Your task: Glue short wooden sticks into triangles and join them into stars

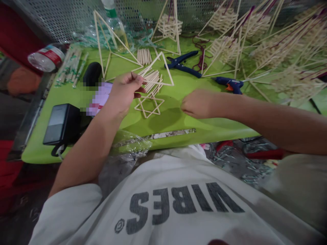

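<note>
In my left hand [127, 90] the thumb and fingertips pinch one corner of a triangle of thin wooden sticks [168, 69]. The triangle is raised at a slant over a pile of loose sticks [152, 81]. Just below that hand, a six-pointed star of sticks [152, 113] lies flat on the green table cover. My right hand [198, 103] is curled closed to the right of the star, slightly blurred. Its fingertips are turned away, so I cannot see whether anything is inside.
Blue pliers [182, 63] and a blue glue gun [230, 82] lie beyond my right hand. Stick lanterns [223, 47] crowd the back right. At the left are a phone [100, 97], a black boxy device [61, 122] and bagged sticks [70, 66]. A flat strip [173, 133] lies near the front edge.
</note>
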The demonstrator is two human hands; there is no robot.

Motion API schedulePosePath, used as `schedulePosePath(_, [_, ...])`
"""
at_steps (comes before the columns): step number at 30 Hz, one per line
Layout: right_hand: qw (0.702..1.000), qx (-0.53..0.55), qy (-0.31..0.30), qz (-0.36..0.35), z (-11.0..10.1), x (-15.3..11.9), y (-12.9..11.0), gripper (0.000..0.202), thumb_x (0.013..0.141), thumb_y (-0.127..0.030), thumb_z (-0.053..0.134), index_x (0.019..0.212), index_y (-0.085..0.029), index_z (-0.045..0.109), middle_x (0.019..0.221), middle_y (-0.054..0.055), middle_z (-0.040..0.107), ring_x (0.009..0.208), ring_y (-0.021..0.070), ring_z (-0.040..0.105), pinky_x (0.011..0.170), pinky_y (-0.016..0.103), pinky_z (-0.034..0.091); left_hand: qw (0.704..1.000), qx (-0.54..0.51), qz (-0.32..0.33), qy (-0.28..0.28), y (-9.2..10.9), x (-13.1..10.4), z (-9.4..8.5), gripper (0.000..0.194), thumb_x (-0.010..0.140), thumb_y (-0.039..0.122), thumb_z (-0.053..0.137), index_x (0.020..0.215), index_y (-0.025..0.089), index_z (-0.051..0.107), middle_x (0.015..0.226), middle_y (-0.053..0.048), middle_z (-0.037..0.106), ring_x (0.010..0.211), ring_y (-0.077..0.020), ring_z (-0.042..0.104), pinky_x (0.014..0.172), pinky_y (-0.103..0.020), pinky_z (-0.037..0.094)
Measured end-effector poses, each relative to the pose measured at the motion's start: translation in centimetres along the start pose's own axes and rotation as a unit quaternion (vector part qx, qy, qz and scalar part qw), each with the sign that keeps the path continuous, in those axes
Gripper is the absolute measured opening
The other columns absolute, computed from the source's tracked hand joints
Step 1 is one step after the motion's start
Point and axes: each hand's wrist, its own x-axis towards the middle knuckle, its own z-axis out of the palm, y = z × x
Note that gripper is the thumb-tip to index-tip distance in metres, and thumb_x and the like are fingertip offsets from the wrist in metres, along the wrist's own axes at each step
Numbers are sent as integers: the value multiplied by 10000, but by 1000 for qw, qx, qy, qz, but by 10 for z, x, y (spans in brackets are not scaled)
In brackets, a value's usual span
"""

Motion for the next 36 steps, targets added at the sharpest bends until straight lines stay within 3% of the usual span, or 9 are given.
schedulePosePath(5, [998, -37, -46, 0, -7, 4, -4, 274, 1061, -153, 763, 800, -170, 848, 912, 149, 881, 815, 254, 728, 847, 413, 452, 1000, -5, -4, 7, 5, -3, 3, 260, 1124, 217, 838, 883, 209, 742, 1082, -50, 859, 757, -90, 754, 663, -212, 569])
schedulePosePath(13, [986, -120, -110, 29, -12, 10, -19, 241, 1097, -182, 722, 957, -187, 918, 981, 168, 897, 920, 335, 822, 870, 473, 567, 1000, 5, -1, 7, 3, -1, 3, 240, 1126, 208, 829, 897, 205, 758, 1060, -44, 868, 749, -90, 763, 647, -215, 543])
schedulePosePath(19, [983, -124, -125, 56, -20, 11, -35, 241, 1077, -123, 703, 1045, -187, 934, 1053, 192, 909, 975, 348, 845, 874, 477, 574, 1000, 6, -4, 5, 2, -1, 3, 224, 1106, 225, 846, 895, 212, 771, 1073, -45, 875, 761, -95, 760, 647, -206, 560])
schedulePosePath(22, [981, -129, -122, 80, -22, 13, -30, 226, 1095, -152, 700, 1030, -200, 911, 1078, 192, 905, 995, 339, 844, 852, 466, 528, 1000, 9, -4, 8, 5, -3, 4, 222, 1099, 244, 849, 896, 211, 766, 1081, -54, 873, 770, -98, 755, 652, -207, 559])
schedulePosePath(25, [986, -107, -108, 69, -27, 9, -9, 179, 1108, -235, 689, 1015, -215, 841, 1061, 158, 879, 938, 301, 782, 826, 439, 471, 1000, 9, -9, 17, 8, -6, 5, 223, 1097, 259, 846, 899, 211, 757, 1101, -59, 875, 781, -103, 748, 662, -224, 552])
schedulePosePath(28, [996, -46, -57, 42, -33, -10, 17, 203, 1112, -222, 606, 921, -244, 671, 957, 113, 796, 814, 245, 613, 802, 427, 388, 1000, 5, -15, 19, 10, -9, 7, 238, 1104, 251, 830, 888, 209, 740, 1097, -55, 868, 782, -100, 743, 662, -224, 540])
schedulePosePath(31, [997, 2, -30, 75, -31, -42, 32, 338, 1080, -171, 592, 793, -290, 460, 816, 69, 669, 746, 230, 472, 805, 455, 319, 1000, -1, -14, 13, 12, -11, 8, 250, 1114, 215, 803, 873, 203, 736, 1081, -55, 856, 770, -94, 737, 659, -227, 528])
schedulePosePath(33, [993, 26, -39, 109, -24, -68, 35, 405, 1042, -150, 633, 749, -302, 399, 739, 57, 602, 705, 232, 448, 797, 472, 317, 1000, -1, -9, 12, 13, -11, 9, 254, 1114, 211, 814, 872, 203, 736, 1062, -55, 847, 760, -96, 733, 661, -241, 525])
schedulePosePath(36, [986, 48, -61, 145, -6, -114, 32, 418, 1076, -229, 617, 731, -327, 403, 725, 93, 628, 671, 258, 513, 773, 499, 362, 1000, -6, -10, 13, 14, -10, 10, 253, 1113, 233, 841, 886, 205, 733, 1053, -57, 845, 760, -104, 735, 687, -269, 534])
